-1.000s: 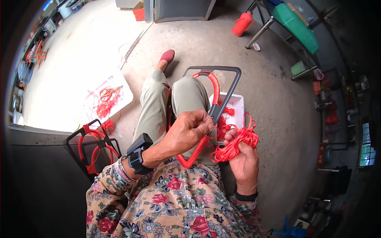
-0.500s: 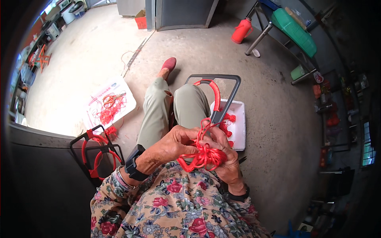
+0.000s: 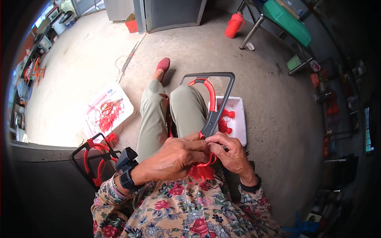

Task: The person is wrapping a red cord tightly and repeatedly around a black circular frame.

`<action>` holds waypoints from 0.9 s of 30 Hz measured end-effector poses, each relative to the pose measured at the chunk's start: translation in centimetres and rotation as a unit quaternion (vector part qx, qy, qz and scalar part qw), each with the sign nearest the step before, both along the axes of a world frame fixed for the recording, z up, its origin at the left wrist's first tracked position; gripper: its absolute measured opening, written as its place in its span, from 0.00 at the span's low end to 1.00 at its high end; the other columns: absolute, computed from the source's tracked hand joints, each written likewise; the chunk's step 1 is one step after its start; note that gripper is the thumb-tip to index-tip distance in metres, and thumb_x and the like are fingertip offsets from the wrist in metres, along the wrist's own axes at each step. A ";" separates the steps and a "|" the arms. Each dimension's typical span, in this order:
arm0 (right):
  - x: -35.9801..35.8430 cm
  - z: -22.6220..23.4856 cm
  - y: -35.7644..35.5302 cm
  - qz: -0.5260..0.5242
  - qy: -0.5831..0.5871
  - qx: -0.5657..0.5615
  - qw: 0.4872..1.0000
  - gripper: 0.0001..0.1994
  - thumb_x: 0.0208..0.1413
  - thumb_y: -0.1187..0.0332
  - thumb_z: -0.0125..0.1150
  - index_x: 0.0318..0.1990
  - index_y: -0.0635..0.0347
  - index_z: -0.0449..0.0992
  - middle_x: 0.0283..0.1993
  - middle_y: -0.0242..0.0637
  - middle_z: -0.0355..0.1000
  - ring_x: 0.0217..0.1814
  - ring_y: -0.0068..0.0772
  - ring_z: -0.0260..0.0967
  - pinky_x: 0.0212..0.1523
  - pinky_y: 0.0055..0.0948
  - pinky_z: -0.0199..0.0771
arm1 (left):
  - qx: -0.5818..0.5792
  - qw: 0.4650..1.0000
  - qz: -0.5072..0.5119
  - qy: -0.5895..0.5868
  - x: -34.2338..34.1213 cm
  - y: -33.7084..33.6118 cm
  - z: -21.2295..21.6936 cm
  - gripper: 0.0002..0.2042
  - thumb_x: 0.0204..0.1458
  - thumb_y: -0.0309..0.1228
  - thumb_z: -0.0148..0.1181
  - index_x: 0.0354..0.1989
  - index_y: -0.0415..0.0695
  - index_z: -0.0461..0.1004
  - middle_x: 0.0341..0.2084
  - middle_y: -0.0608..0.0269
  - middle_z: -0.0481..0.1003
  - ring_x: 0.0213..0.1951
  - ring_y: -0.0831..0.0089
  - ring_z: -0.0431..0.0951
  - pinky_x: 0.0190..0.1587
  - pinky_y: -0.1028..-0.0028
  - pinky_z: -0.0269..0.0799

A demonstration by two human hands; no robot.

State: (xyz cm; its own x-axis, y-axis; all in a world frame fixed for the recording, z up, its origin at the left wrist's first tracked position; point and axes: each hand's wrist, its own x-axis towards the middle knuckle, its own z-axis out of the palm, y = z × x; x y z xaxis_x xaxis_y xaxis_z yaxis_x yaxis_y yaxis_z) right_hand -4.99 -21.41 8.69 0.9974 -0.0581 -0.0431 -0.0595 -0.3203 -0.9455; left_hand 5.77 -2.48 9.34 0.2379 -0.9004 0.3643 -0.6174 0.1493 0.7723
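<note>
A dark grey plastic frame (image 3: 227,99) stands across my lap, its curved inner part wrapped in red cord (image 3: 211,93). At the frame's near end, my left hand (image 3: 178,156) and my right hand (image 3: 232,155) meet with fingers closed, pinching red cord there. The exact grip is partly hidden behind the knuckles. Below the fingers hangs a bundle of red cord (image 3: 203,173), with a small loop rising toward my right fingertips.
On the left floor a white tray (image 3: 127,106) holds tangled red cord and scissors (image 3: 107,106). More red-wrapped frames (image 3: 86,160) lean beside it. A white box (image 3: 239,131) with red bundles sits right of my knee. A red flask (image 3: 235,25) stands near a metal-legged table (image 3: 252,31).
Both hands have shifted from handling the cord bundle to pinching at the frame's near end. The bundle now hangs beneath my fingers. The view has turned slightly.
</note>
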 end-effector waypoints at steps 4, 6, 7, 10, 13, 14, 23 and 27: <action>-0.3 -0.9 0.1 -0.046 0.026 0.021 0.998 0.11 0.60 0.68 0.57 0.47 0.62 0.74 0.28 0.31 0.72 0.30 0.16 0.67 0.32 0.20 0.68 | -0.013 0.993 0.102 -0.059 0.9 -0.4 -1.7 0.17 0.29 0.18 0.61 0.33 0.45 0.74 0.32 0.65 0.70 0.37 0.63 0.71 0.31 0.68 0.70; -0.2 -1.0 0.7 -0.058 0.053 0.058 0.995 0.12 0.60 0.68 0.57 0.49 0.62 0.73 0.25 0.30 0.70 0.27 0.15 0.65 0.29 0.19 0.66 | -0.008 0.988 0.138 -0.071 0.5 -1.1 -2.1 0.20 0.29 0.18 0.61 0.36 0.45 0.73 0.32 0.65 0.70 0.37 0.63 0.72 0.31 0.68 0.70; -0.1 -0.9 1.0 -0.067 0.081 0.094 0.990 0.14 0.60 0.68 0.57 0.51 0.62 0.72 0.21 0.28 0.69 0.25 0.14 0.64 0.27 0.18 0.64 | -0.005 0.981 0.177 -0.081 0.2 -1.5 -2.5 0.22 0.29 0.17 0.61 0.40 0.45 0.72 0.32 0.65 0.70 0.38 0.62 0.72 0.31 0.68 0.71; 0.6 -0.5 1.0 -0.066 0.075 0.085 0.991 0.18 0.58 0.67 0.61 0.54 0.61 0.70 0.19 0.27 0.68 0.23 0.13 0.62 0.25 0.18 0.63 | -0.080 0.967 0.226 -0.082 0.5 -2.3 -4.4 0.24 0.31 0.18 0.62 0.44 0.43 0.68 0.36 0.60 0.72 0.39 0.60 0.75 0.33 0.68 0.73; 1.2 0.0 0.5 -0.051 0.118 0.128 0.983 0.19 0.55 0.65 0.64 0.52 0.62 0.72 0.24 0.28 0.71 0.24 0.13 0.63 0.27 0.19 0.65 | -0.114 0.960 0.237 -0.098 0.8 -3.1 -4.3 0.23 0.34 0.20 0.63 0.44 0.40 0.69 0.41 0.54 0.73 0.36 0.57 0.77 0.33 0.67 0.74; 1.2 0.0 0.3 -0.027 0.151 0.167 0.974 0.19 0.54 0.64 0.65 0.50 0.63 0.73 0.26 0.28 0.72 0.26 0.13 0.64 0.29 0.20 0.67 | -0.155 0.959 0.222 -0.088 0.7 -3.6 -4.2 0.21 0.37 0.18 0.62 0.44 0.39 0.70 0.40 0.52 0.73 0.38 0.55 0.77 0.35 0.67 0.75; -2.7 0.7 -8.9 -0.310 -0.195 0.331 0.870 0.17 0.64 0.65 0.49 0.59 0.54 0.64 0.56 0.31 0.67 0.57 0.29 0.65 0.54 0.38 0.67 | -0.136 0.942 0.305 -0.008 0.3 -3.2 -5.3 0.18 0.41 0.11 0.58 0.42 0.39 0.75 0.41 0.53 0.71 0.39 0.64 0.74 0.37 0.70 0.72; -8.2 -1.2 -16.5 -0.343 -0.248 0.428 0.798 0.08 0.63 0.64 0.50 0.46 0.53 0.71 0.39 0.29 0.72 0.44 0.27 0.69 0.49 0.34 0.68 | -0.116 0.946 0.279 0.119 -1.4 -2.3 -7.4 0.12 0.41 0.13 0.57 0.35 0.38 0.76 0.28 0.58 0.74 0.32 0.67 0.75 0.33 0.73 0.69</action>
